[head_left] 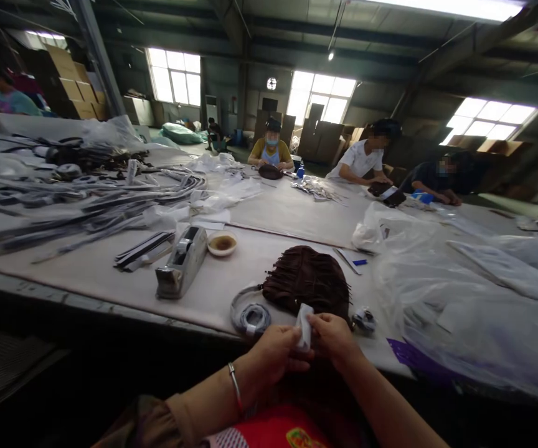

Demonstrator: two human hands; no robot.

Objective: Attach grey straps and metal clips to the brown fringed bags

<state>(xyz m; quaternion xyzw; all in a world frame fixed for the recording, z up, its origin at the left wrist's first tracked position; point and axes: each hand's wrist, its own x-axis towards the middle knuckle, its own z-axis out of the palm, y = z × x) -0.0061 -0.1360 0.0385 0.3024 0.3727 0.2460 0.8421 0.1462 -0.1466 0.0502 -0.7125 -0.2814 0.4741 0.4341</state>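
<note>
Between my two hands, at the table's front edge, is a small white piece of paper or foam wrap [304, 326]; its exact kind is hard to tell. My left hand [276, 351] pinches its left side, with a bracelet on that wrist. On the other side, the closed fingers of my right hand [334, 339] grip its upper right. Just beyond them lies a dark brown fringed bag [309, 280]. A grey wrapped strap coil [251, 320] rests left of the bag, and a small wrapped bundle [365, 319] sits to its right.
A tape dispenser [182, 261], a small dish of brown liquid [222, 244] and dark strips [142, 249] lie left. Wrapped straps [157, 186] pile up farther left. Scissors [347, 260] and clear plastic bags [465, 305] are right. Several people work across the table [287, 214].
</note>
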